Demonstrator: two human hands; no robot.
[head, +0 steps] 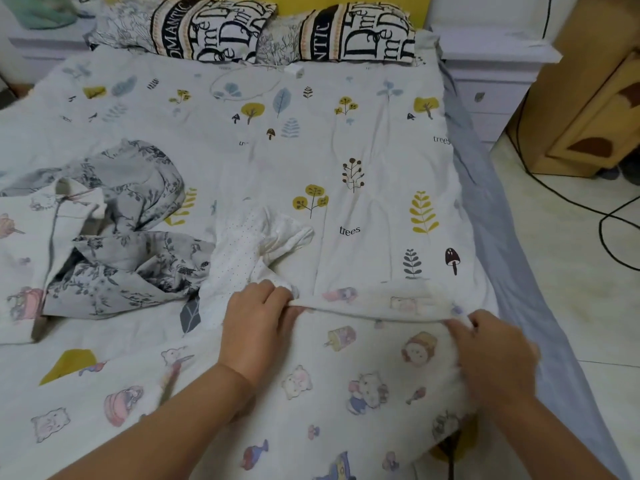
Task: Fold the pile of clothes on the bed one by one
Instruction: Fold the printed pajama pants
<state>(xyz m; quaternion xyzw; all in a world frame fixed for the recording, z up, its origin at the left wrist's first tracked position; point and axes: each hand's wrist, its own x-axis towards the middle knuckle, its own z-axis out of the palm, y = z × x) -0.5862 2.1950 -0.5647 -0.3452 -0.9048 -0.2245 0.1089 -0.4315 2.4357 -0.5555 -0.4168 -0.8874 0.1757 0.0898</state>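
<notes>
A white garment printed with cartoon animals [346, 386] lies spread on the bed in front of me. My left hand [258, 327] grips its far edge at the left. My right hand [491, 351] grips the same edge at the right, and the edge runs taut between them. To the left lies the pile: a grey floral garment [138, 237], a white dotted garment [249, 244] and another white cartoon-print piece [24, 258], all crumpled and overlapping.
The bed cover [346, 133] has a tree and leaf print. Two lettered pillows [214, 26] lie at the headboard, with a white cable [242, 81] below them. The bed's right edge [512, 258] drops to a tiled floor with black cables [609, 216] and a wooden cabinet [588, 98].
</notes>
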